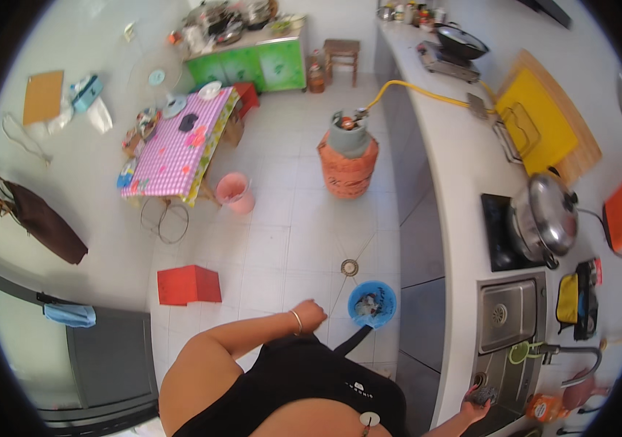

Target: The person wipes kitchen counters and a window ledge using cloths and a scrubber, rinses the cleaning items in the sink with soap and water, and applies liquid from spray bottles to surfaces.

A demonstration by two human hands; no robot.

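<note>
The counter (460, 200) is running along the person's right side, and the two-basin sink (511, 278) is sitting in it, its nearer basin (512, 373) lying beside the right hand (475, 410). The blue bin (355, 297) is standing on the floor (274, 247) between the counter and the left hand (312, 315). The right hand is extending sideways over the left edge of the nearer basin, its digits grasping a small dark lump (482, 395). The left hand is hanging in front of the torso (289, 379), curling into a loose fist; whether it is enclosing anything cannot be told. The dark lump is resting within the right hand's grasp, well apart from the left hand and to its right; it is appearing roughly rounded, showing no clear long axis.
</note>
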